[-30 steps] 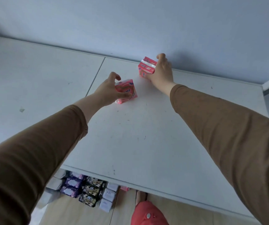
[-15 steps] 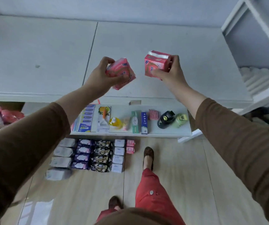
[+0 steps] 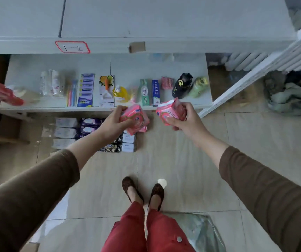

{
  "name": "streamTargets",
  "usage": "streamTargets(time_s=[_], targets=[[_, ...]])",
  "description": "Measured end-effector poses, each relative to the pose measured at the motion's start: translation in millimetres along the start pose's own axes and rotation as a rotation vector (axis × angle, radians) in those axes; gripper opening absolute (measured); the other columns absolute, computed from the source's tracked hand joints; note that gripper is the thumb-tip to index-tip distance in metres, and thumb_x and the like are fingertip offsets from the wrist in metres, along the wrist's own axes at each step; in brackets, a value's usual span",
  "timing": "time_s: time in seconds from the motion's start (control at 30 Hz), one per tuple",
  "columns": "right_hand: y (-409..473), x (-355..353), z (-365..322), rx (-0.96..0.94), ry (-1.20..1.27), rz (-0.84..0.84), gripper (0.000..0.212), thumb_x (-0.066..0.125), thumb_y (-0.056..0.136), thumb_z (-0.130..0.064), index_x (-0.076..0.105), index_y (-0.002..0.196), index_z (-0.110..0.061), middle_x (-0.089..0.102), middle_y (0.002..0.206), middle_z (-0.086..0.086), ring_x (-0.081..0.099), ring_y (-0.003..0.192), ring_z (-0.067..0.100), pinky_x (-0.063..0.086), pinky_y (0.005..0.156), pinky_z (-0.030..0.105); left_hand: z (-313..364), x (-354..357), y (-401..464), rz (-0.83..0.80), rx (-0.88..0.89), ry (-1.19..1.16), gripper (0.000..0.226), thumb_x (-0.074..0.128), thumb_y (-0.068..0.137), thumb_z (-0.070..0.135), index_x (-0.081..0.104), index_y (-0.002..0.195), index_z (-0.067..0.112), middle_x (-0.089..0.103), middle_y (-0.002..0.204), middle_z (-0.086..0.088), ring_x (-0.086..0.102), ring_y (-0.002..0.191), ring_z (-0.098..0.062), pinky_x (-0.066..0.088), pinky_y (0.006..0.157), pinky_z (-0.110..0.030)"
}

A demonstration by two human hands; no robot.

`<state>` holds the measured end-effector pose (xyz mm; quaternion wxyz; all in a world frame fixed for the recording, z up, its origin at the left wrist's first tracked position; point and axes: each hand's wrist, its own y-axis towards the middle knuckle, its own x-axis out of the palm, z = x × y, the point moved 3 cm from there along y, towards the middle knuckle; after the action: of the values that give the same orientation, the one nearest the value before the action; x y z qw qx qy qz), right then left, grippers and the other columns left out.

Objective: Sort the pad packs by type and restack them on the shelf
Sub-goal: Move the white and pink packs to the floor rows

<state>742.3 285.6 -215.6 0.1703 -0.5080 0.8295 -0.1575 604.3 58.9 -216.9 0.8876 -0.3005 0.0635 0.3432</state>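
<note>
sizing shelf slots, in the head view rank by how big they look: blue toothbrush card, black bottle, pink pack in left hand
1. blue toothbrush card
2. pink pack in the left hand, though it is nearer the camera, so unsure
3. black bottle

Readable text: one handwritten tag only.

A red-bordered label (image 3: 72, 47) is sitting on the front edge of the top shelf (image 3: 182, 44), showing handwritten "1-2". Printing is showing on the pink packs (image 3: 137, 120) in both hands, on the toothpaste boxes (image 3: 156, 92) on the lower shelf & on the packs on the floor (image 3: 67, 132), but it's too small/blurred to read.
</note>
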Motion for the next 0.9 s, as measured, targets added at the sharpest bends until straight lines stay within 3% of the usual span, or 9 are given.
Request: streamTargets(time_s=[0.13, 0.2, 0.33, 0.4, 0.47, 0.57, 0.73, 0.9], targets=[[6.3, 8.1, 99.3, 0.15, -0.007, -0.029, 0.055, 0.077, 0.078, 0.006, 0.046, 0.122, -0.008, 0.061, 0.113, 0.011, 0.064, 0.091, 0.02, 0.057, 0.076, 0.042, -75.9, 44.1, 24.6, -0.037, -0.158, -0.018, 0.059, 0.063, 0.074, 0.037, 0.048, 0.124, 0.01, 0.064, 0.111, -0.014, 0.063, 0.097, -0.032, 0.051, 0.082, -0.048], [13.1, 15.5, 142.7, 0.199, -0.029, -0.03, 0.058, 0.076, 0.076, 0.008, 0.046, 0.124, -0.005, 0.061, 0.116, 0.017, 0.063, 0.091, 0.021, 0.057, 0.076, 0.044, -114.8, 62.1, 42.2, -0.052, -0.198, -0.002, 0.048, 0.064, 0.085, 0.038, 0.049, 0.121, 0.011, 0.063, 0.108, -0.012, 0.061, 0.093, -0.029, 0.049, 0.073, -0.039], [34.9, 34.7, 220.9, 0.243, -0.111, -0.007, 0.064, 0.077, 0.06, -0.006, 0.051, 0.118, -0.008, 0.065, 0.1, 0.008, 0.062, 0.07, 0.002, 0.052, 0.056, 0.023, -195.9, 93.7, 88.6, -0.071, -0.252, 0.115, 0.042, 0.063, 0.092, 0.037, 0.048, 0.125, 0.015, 0.062, 0.113, -0.013, 0.06, 0.091, -0.025, 0.049, 0.076, -0.039], [50.5, 43.7, 262.9, 0.246, -0.173, 0.03, 0.066, 0.072, 0.054, -0.018, 0.051, 0.116, -0.012, 0.064, 0.096, 0.001, 0.062, 0.069, 0.0, 0.049, 0.057, 0.02, -232.6, 105.2, 115.8, -0.071, -0.233, 0.251, 0.056, 0.07, 0.086, 0.039, 0.045, 0.131, 0.016, 0.06, 0.112, -0.007, 0.057, 0.086, -0.02, 0.045, 0.067, -0.033], [67.6, 51.9, 307.2, 0.267, -0.25, 0.072, 0.067, 0.078, 0.058, -0.023, 0.047, 0.117, -0.017, 0.063, 0.101, -0.002, 0.062, 0.08, 0.009, 0.049, 0.066, 0.026, -264.6, 113.3, 141.9, -0.066, -0.196, 0.381, 0.069, 0.077, 0.078, 0.037, 0.043, 0.134, 0.016, 0.056, 0.109, -0.002, 0.054, 0.083, -0.017, 0.039, 0.064, -0.029], [91.9, 67.2, 373.4, 0.269, -0.326, 0.119, 0.055, 0.083, 0.066, -0.021, 0.046, 0.107, -0.019, 0.061, 0.1, 0.0, 0.061, 0.083, 0.017, 0.043, 0.064, 0.027, -310.7, 125.2, 179.3, -0.084, -0.094, 0.515, 0.064, 0.083, 0.072, 0.038, 0.049, 0.121, 0.016, 0.059, 0.104, -0.001, 0.054, 0.083, -0.017, 0.038, 0.063, -0.029], [127.7, 94.4, 472.4, 0.285, -0.399, 0.159, 0.044, 0.078, 0.068, -0.023, 0.052, 0.103, -0.021, 0.062, 0.102, 0.008, 0.064, 0.083, 0.021, 0.046, 0.065, 0.028, -372.5, 154.7, 247.6, -0.102, 0.081, 0.671, 0.063, 0.081, 0.072, 0.046, 0.058, 0.125, 0.02, 0.054, 0.113, -0.004, 0.05, 0.106, -0.024, 0.043, 0.086, -0.036], [153.4, 122.6, 543.0, 0.247, -0.435, 0.111, 0.048, 0.078, 0.071, -0.018, 0.055, 0.114, -0.02, 0.061, 0.105, 0.011, 0.063, 0.084, 0.024, 0.046, 0.068, 0.027, -416.1, 187.0, 308.5, 0.006, 0.17, 0.858, 0.063, 0.076, 0.075, 0.052, 0.057, 0.127, 0.021, 0.056, 0.117, -0.005, 0.047, 0.113, -0.031, 0.042, 0.089, -0.042]])
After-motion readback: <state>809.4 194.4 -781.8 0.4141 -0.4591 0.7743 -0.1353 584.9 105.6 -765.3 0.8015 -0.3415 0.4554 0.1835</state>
